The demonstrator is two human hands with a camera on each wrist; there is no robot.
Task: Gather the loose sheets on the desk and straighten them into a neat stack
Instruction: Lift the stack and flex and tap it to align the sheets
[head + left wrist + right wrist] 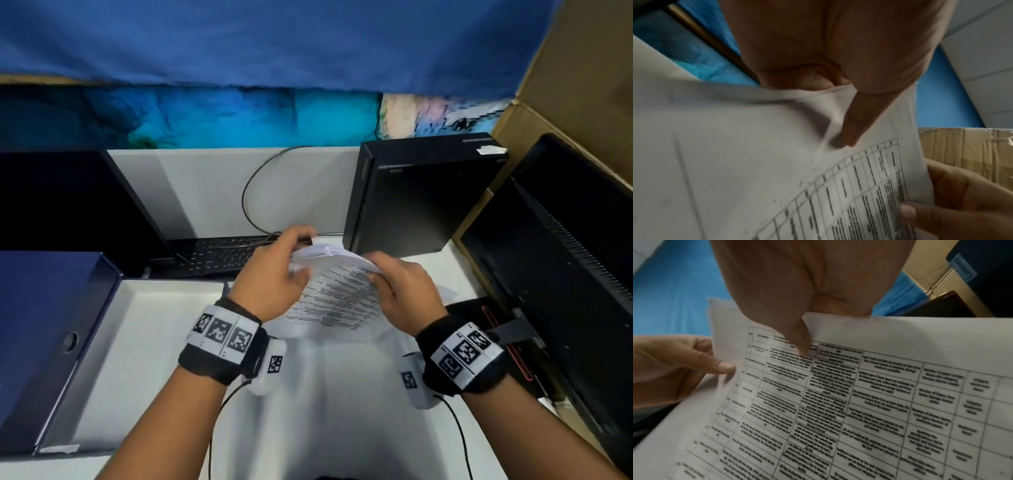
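A bunch of white printed sheets (339,294) with tables of text is held up above the white desk (325,394), bowed and uneven at its far edge. My left hand (299,257) grips the bunch's left far corner, thumb (851,129) on top of the sheets (756,162) and fingers behind. My right hand (380,270) pinches the right far edge, its thumb (801,340) pressing on the printed sheets (859,402). The right hand (941,211) shows in the left wrist view, and the left hand (684,366) in the right wrist view.
A black keyboard (219,253) and a dark monitor (68,205) stand at the back left. A black computer case (421,195) is at the back right, another monitor (565,274) on the right. A blue box (44,342) and white tray (137,342) lie left.
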